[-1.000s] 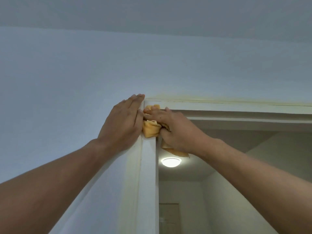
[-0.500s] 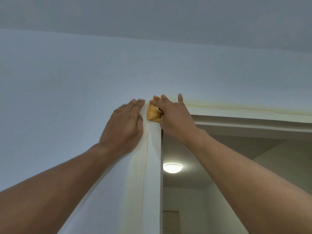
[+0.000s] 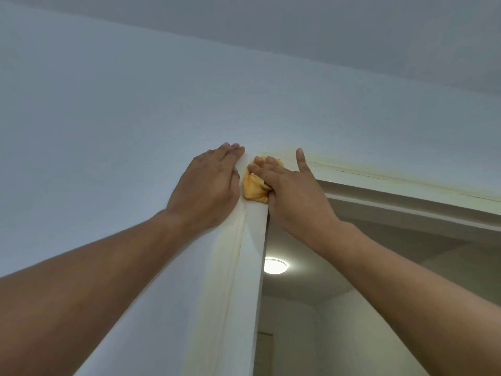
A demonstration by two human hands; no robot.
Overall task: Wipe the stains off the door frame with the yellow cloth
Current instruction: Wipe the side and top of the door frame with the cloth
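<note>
The white door frame [image 3: 249,256] rises up the middle and turns right along the top of the doorway. Yellowish stains run down its left edge and along the top rail [image 3: 379,176]. My right hand [image 3: 292,196] presses the bunched yellow cloth [image 3: 253,188] onto the frame's upper left corner, fingers spread over it; most of the cloth is hidden under the palm. My left hand [image 3: 208,185] lies flat on the wall just left of the corner, fingers together, holding nothing and touching the cloth's edge.
A pale wall [image 3: 108,131] fills the left and top, meeting the grey ceiling [image 3: 352,36] above. Through the doorway a round ceiling lamp [image 3: 276,265] is lit, and a further door [image 3: 264,354] shows low down.
My right hand slid the cloth up from the upright's inner edge onto the top corner. The left hand stayed flat on the wall. The view tilted and moved closer.
</note>
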